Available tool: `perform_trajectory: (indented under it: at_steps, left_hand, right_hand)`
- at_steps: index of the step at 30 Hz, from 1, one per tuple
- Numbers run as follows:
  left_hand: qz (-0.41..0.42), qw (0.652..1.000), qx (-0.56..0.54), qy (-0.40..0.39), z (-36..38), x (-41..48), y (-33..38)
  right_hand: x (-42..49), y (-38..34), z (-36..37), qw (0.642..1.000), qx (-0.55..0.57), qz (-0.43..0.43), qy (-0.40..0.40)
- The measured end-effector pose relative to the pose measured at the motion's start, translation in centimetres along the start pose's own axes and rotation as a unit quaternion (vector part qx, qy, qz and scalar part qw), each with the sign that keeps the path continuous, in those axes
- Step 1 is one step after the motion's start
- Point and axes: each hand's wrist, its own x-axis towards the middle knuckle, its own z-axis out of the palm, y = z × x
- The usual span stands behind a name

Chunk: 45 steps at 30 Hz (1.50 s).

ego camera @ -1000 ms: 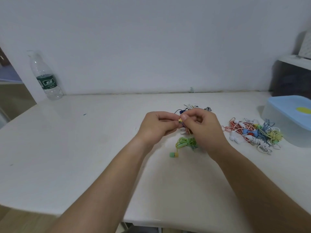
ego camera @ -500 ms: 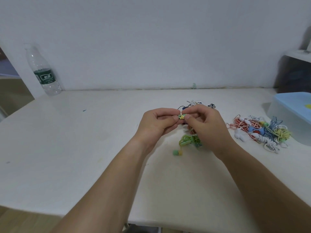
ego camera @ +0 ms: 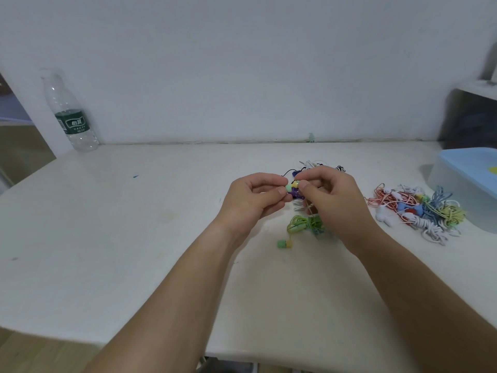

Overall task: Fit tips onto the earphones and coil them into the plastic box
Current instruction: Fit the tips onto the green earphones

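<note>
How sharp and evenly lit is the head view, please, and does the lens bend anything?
Head view: soft, even light, with a faint shadow beside the box; wide-angle distortion tilts the bottle and bows the table's near edge; the held earbud looks slightly soft.

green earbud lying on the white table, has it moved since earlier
No. The green earbud sits equally far left of the tangled multicoloured earphone pile as before; only the camera shifted.

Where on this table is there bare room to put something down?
Bare: the wide stretch of table between the water bottle and the left hand. Crowded: green earphones by the right hand, and the earphone pile beside the plastic box.
</note>
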Motion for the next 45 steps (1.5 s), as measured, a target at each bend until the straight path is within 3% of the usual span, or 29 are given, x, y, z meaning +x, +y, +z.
perform_trajectory:
  at_steps: [36, 45]
  left_hand:
    - [0.001, 1.000, -0.023, 0.003, -0.13, 0.03, -0.20]
    - [0.006, 0.999, -0.039, -0.014, -0.26, -0.13, -0.12]
  right_hand:
    - [-0.21, -0.22, -0.12, 1.000, -0.015, -0.016, -0.014]
    - [-0.25, -0.40, -0.47, 0.998, 0.008, -0.004, -0.055]
